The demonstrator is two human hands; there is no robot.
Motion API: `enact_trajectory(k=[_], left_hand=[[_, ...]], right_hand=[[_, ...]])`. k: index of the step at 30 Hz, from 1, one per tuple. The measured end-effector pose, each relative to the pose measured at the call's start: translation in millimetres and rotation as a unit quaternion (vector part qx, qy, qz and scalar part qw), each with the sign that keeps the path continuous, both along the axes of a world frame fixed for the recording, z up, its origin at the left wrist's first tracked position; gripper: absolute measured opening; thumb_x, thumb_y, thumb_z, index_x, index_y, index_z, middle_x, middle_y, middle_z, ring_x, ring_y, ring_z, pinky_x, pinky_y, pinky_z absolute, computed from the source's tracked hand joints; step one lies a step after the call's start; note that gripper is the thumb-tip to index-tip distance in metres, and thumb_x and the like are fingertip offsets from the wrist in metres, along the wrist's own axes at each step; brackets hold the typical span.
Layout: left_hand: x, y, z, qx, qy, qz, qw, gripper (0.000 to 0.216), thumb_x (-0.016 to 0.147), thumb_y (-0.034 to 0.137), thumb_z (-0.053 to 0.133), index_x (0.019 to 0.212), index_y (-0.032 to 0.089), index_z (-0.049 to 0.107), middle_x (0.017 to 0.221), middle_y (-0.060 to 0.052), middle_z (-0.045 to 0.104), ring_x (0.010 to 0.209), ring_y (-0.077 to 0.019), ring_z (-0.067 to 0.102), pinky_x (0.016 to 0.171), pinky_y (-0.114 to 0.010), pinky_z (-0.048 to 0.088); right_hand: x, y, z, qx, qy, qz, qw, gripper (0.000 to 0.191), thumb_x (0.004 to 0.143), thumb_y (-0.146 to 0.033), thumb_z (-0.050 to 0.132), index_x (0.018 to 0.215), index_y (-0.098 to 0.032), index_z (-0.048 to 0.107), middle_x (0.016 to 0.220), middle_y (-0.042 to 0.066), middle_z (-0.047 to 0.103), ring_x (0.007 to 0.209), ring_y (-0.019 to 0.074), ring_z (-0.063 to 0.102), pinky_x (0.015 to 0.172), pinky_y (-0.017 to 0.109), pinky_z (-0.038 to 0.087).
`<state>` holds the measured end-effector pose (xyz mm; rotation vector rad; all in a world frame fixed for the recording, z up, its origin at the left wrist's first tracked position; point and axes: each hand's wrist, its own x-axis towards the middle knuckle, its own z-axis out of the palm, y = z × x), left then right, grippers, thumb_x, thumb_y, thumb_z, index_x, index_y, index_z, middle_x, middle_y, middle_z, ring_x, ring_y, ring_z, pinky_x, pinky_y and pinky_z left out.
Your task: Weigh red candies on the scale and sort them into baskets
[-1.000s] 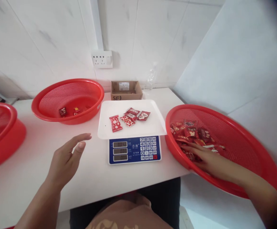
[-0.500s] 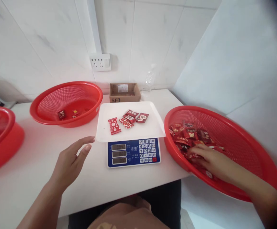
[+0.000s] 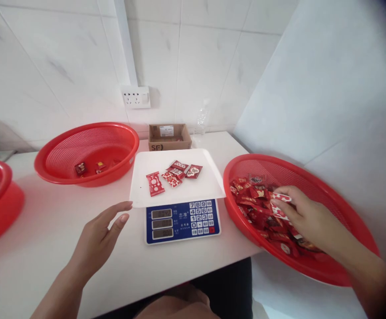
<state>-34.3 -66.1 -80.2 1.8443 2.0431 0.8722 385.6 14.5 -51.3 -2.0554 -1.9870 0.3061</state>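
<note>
Between thumb and fingers my right hand [image 3: 297, 212] grips a red-and-white wrapped candy [image 3: 280, 204], just over the heap of red packets [image 3: 249, 199] in the right-hand red basket [image 3: 339, 208]. My left hand [image 3: 102, 235] is held by the near left corner of the white weighing tray [image 3: 193, 192], its fingers apart and holding nothing. Several small red packets [image 3: 173, 179] lie on that tray; one [image 3: 155, 184] sits apart at the left. Below the tray is the blue keypad panel of the digital scale [image 3: 183, 223], its small displays lit dimly.
A second red basket [image 3: 53, 170] with a few packets stands at the back left, and part of another [image 3: 0, 212] shows at the left edge. Behind the scale are a cardboard box [image 3: 169, 144] and a clear plastic bottle [image 3: 202, 119]. Walls close off the back and right.
My right hand has come up from the heap in the right basket with a wrapped candy. My left hand stays by the tray corner. The view has tilted slightly.
</note>
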Motion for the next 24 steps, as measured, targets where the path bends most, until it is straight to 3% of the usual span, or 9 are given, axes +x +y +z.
enact_trajectory(k=[6,9,12,16,20,22,24], left_hand=[[-7,-4,-3.7,0.002,0.024,-0.020,1.000,0.039,0.088,0.048,0.040,0.111,0.024,0.061,0.111,-0.006,0.068,0.093,-0.0194,0.066,0.060,-0.022,0.052],[-18,3,-3.6,0.040,0.077,0.002,0.996,0.042,0.087,0.051,0.039,0.112,0.023,0.060,0.117,-0.008,0.064,0.104,-0.0222,0.061,0.079,-0.030,0.052],[-35,22,-2.8,0.102,0.136,0.023,0.985,0.049,0.087,0.053,0.038,0.117,0.019,0.056,0.129,-0.012,0.055,0.126,-0.0272,0.043,0.100,-0.043,0.039],[-61,56,0.5,0.094,0.210,0.055,0.972,0.055,0.089,0.050,0.034,0.130,0.016,0.045,0.137,-0.013,0.047,0.136,-0.0319,0.027,0.105,-0.054,0.028],[-88,66,9.3,0.022,0.264,0.107,0.958,0.053,0.089,0.049,0.031,0.129,0.017,0.045,0.108,-0.010,0.067,0.112,-0.0311,0.056,0.100,-0.059,0.030],[-104,55,14.5,0.023,0.273,0.112,0.955,0.047,0.088,0.049,0.034,0.120,0.020,0.052,0.087,-0.005,0.071,0.086,-0.0275,0.067,0.094,-0.057,0.037],[-123,37,19.4,0.058,0.248,0.108,0.961,0.038,0.085,0.048,0.038,0.102,0.024,0.062,0.082,-0.003,0.070,0.064,-0.0225,0.066,0.082,-0.050,0.047]], right_hand=[[-30,-5,11.0,0.037,0.028,0.041,0.998,0.030,0.081,-0.048,0.041,0.096,-0.026,0.053,0.085,0.005,0.069,0.072,0.0252,0.066,0.057,0.031,0.046],[-36,-10,6.6,0.032,0.038,0.017,0.999,0.032,0.080,-0.051,0.042,0.098,-0.026,0.053,0.084,0.005,0.069,0.063,0.0229,0.064,0.054,0.031,0.045],[-38,-18,-1.0,0.045,0.065,-0.011,0.997,0.035,0.078,-0.055,0.044,0.098,-0.027,0.053,0.087,0.005,0.069,0.067,0.0241,0.065,0.056,0.032,0.048],[-36,-27,-16.3,0.076,0.098,-0.030,0.992,0.039,0.075,-0.058,0.044,0.094,-0.026,0.055,0.091,0.006,0.069,0.078,0.0262,0.066,0.061,0.034,0.050],[-25,-32,-35.5,0.087,0.110,-0.034,0.989,0.041,0.074,-0.058,0.047,0.094,-0.024,0.058,0.094,0.007,0.070,0.083,0.0279,0.067,0.064,0.035,0.053],[-17,-34,-43.5,0.073,0.108,-0.045,0.990,0.042,0.073,-0.059,0.048,0.095,-0.025,0.059,0.093,0.007,0.070,0.082,0.0287,0.067,0.063,0.037,0.054],[-10,-35,-48.9,0.069,0.110,-0.058,0.990,0.044,0.072,-0.060,0.048,0.095,-0.025,0.060,0.094,0.007,0.071,0.083,0.0293,0.068,0.064,0.038,0.055]])
